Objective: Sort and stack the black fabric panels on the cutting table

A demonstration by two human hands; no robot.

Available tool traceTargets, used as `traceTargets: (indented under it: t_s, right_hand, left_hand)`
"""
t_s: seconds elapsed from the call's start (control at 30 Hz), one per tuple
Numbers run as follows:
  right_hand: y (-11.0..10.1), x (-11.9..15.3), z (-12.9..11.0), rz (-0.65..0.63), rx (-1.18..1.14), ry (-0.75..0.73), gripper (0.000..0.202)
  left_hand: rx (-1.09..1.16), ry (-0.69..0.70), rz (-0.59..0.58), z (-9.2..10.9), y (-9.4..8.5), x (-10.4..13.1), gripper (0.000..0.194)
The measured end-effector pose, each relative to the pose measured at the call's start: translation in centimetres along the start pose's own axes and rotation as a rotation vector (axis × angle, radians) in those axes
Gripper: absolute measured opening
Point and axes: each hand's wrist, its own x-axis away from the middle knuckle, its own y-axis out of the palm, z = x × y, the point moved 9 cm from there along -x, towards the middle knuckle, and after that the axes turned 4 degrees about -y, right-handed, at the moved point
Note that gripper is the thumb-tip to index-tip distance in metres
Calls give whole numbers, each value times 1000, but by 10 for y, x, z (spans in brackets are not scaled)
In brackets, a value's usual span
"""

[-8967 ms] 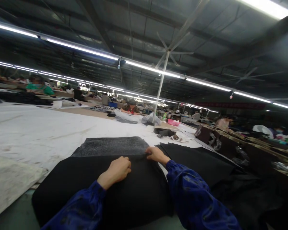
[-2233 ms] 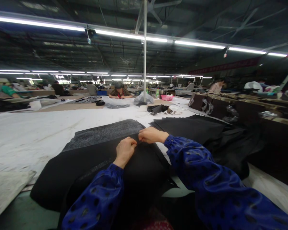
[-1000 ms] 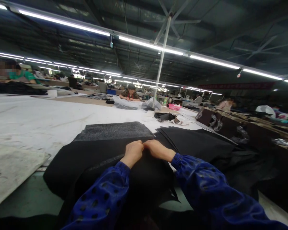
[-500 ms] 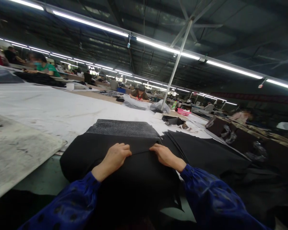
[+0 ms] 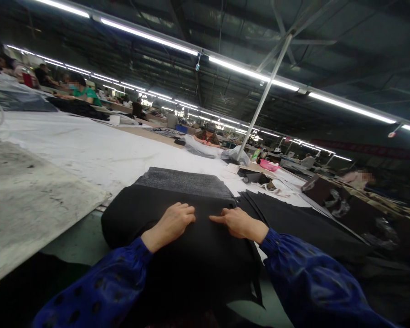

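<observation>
Black fabric point(image 5: 191, 264) drapes over the near table edge, with a grey textured piece point(image 5: 187, 181) lying flat behind it. On the black fabric, left of centre, rests my left hand point(image 5: 174, 223), its fingers curled together at the surface; what is between them is too small to make out. My right hand point(image 5: 241, 222) lies on the fabric to the right, index finger stretched out to the left and the other fingers bent. A gap of fabric separates the two hands.
A stained pale board point(image 5: 37, 200) lies at the left. More black fabric sheets point(image 5: 300, 218) spread to the right. Farther back are a pole point(image 5: 264, 98), a pink basin point(image 5: 269, 166), plastic bags and several people at tables.
The view has swung left, so the scene sits farther right. My right index finger has straightened out, and the fold line between the hands no longer shows.
</observation>
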Motion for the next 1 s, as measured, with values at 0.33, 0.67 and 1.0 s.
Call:
traceTargets:
  t_s: [0.33,0.67,1.0]
  right_hand:
    - [-12,-15,-31,111,-114,-38,61]
    - [-15,-16,-47,-62,-87,-116,77]
    - [-33,-33,-81,79,-76,-168,67]
  left_hand:
    - [199,-213,10,-32,-17,28,19]
    - [-69,35,170,-26,-31,65,22]
    - [-79,17,117,-23,-34,62,18]
